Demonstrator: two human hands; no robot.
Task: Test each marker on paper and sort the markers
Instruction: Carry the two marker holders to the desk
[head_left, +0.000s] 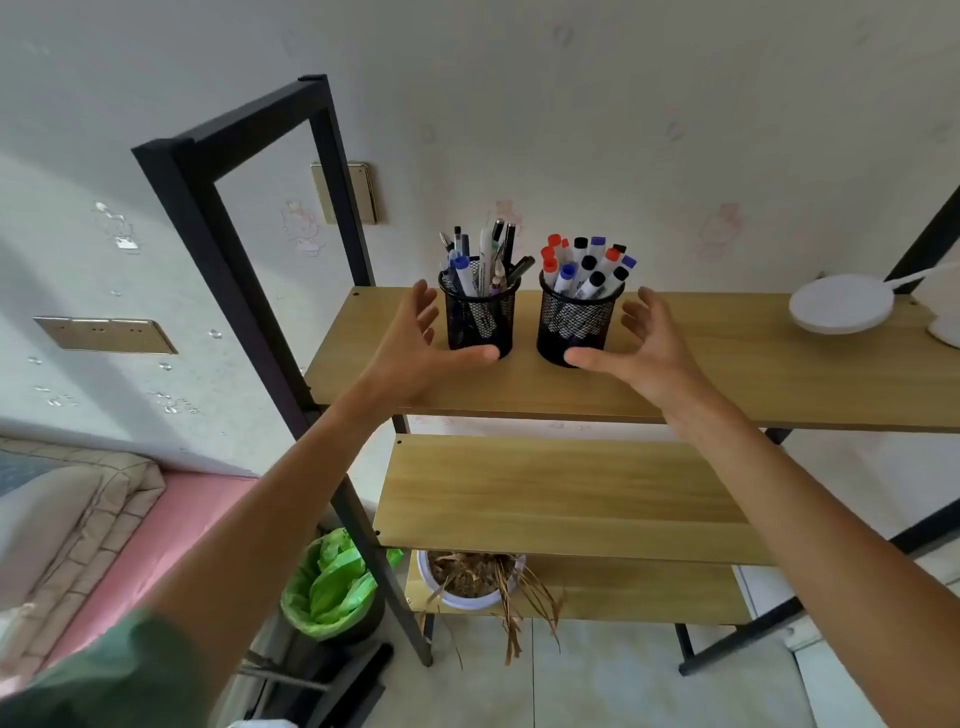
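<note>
— Standing where, the markers (584, 270)?
— Caps up, long axes near upright and fanned a little, in the right mesh cup (575, 325) on the top shelf (727, 364); the pen cup (480, 319) stands just left of it.
— And the hands?
— Left hand (421, 343) spread open left of the pen cup, right hand (636, 343) open right of the marker cup; both hold nothing.

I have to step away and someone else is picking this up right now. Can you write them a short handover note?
Left hand: open, beside the left mesh cup of pens, no grip yet.
Right hand: open, beside the right mesh cup of capped markers.
Both cups stand on the top shelf.
Done: nothing visible; no paper in view.
Left: take the cups down, test each marker, sort.
</note>
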